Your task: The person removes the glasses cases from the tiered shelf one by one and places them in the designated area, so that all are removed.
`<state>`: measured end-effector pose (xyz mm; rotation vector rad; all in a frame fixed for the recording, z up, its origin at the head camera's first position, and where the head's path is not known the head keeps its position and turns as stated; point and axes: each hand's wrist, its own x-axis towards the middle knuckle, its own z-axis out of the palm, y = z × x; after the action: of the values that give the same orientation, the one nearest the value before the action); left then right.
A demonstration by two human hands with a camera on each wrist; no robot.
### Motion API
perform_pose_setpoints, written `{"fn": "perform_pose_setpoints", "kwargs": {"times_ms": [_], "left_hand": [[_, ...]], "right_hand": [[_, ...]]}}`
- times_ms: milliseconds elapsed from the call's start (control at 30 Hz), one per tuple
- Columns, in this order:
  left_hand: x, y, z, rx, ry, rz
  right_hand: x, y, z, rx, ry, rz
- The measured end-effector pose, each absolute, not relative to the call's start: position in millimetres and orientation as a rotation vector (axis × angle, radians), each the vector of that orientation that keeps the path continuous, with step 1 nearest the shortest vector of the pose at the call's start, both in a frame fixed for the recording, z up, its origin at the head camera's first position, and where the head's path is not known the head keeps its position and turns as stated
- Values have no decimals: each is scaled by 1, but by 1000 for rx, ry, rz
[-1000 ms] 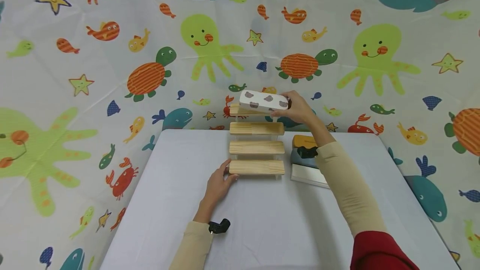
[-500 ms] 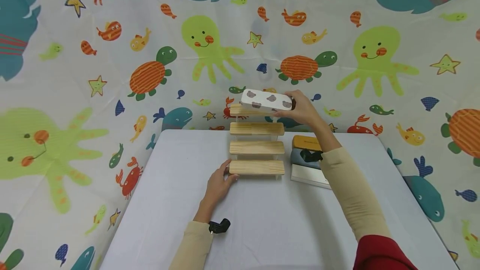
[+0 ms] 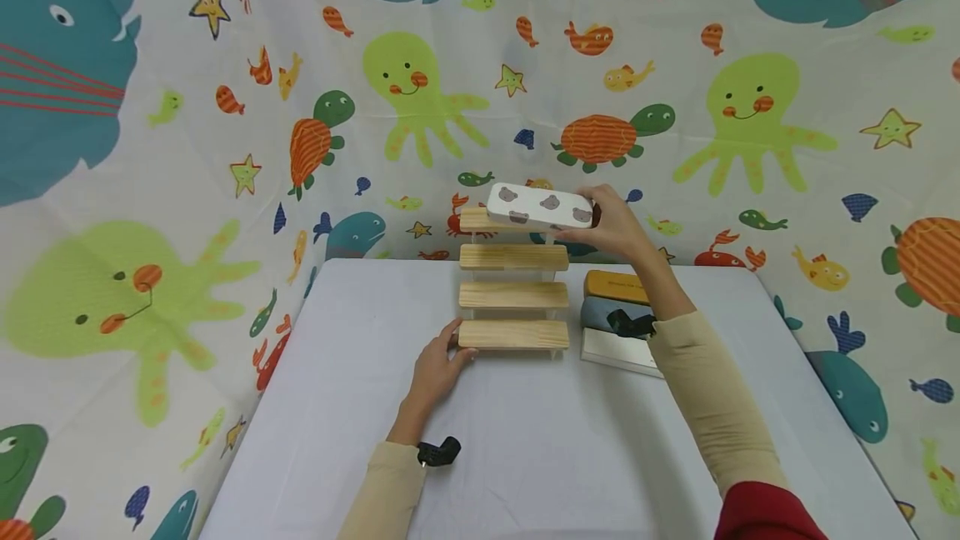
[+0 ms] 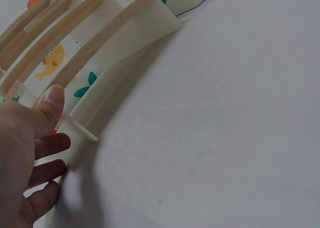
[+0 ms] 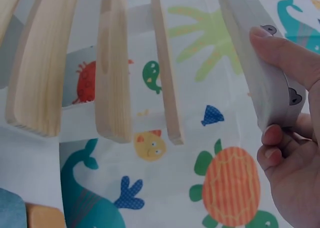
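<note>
My right hand (image 3: 611, 227) grips one end of a white glasses case (image 3: 540, 205) with brown bear-head prints. The case is held level with the top of a tiered wooden display stand (image 3: 513, 297), overlapping its highest plank in the head view. In the right wrist view the case (image 5: 260, 63) is apart from the planks, thumb on one face and fingers curled under its end. My left hand (image 3: 437, 369) holds the left end of the stand's lowest plank. The left wrist view shows its thumb (image 4: 52, 101) on the plank's end, other fingers bent beside the clear support.
Right of the stand lie a yellow case (image 3: 615, 284), a blue case (image 3: 600, 313) and a white case (image 3: 618, 350) in a row, partly behind my right wrist. A sea-animal printed cloth (image 3: 480, 123) hangs close behind the white table (image 3: 360, 323).
My right hand and the bear-print case have shifted slightly right and a little down. My left hand stays at the lowest plank. The cloth's prints at far left appear shifted rightward.
</note>
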<state>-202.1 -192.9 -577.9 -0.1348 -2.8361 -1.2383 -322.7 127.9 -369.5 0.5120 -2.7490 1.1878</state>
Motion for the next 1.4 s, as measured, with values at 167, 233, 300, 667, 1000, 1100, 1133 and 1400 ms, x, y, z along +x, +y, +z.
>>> {"fn": "perform_pose_setpoints", "kwargs": {"times_ms": [167,233,300,667,1000,1100,1133,1400], "left_hand": [[-202,-192,-579,-120,-2836,-1258],[-202,-192,-580,-114,-2834,-1261],[-202,-192,-581,-114,-2831,-1256],[-203,-192,-582,-118,-2819,-1258],[-204,-192,-583,-113,-2823,-1253],[-203,-192,-583,-130,-2807,-1245],[-203,-191,-584,-136,-2801,-1241],[-203,-191,-583,-101,-2832,-1268]], "right_hand": [[-315,131,-372,516,-2739,1197],[-312,133,-373,519,-2736,1203],[-309,136,-374,512,-2738,1187],[-290,147,-380,486,-2709,1209],[-272,155,-383,496,-2679,1207],[-266,156,-384,485,-2686,1178],[-264,156,-383,483,-2686,1172],[-250,164,-388,473,-2680,1150]]}}
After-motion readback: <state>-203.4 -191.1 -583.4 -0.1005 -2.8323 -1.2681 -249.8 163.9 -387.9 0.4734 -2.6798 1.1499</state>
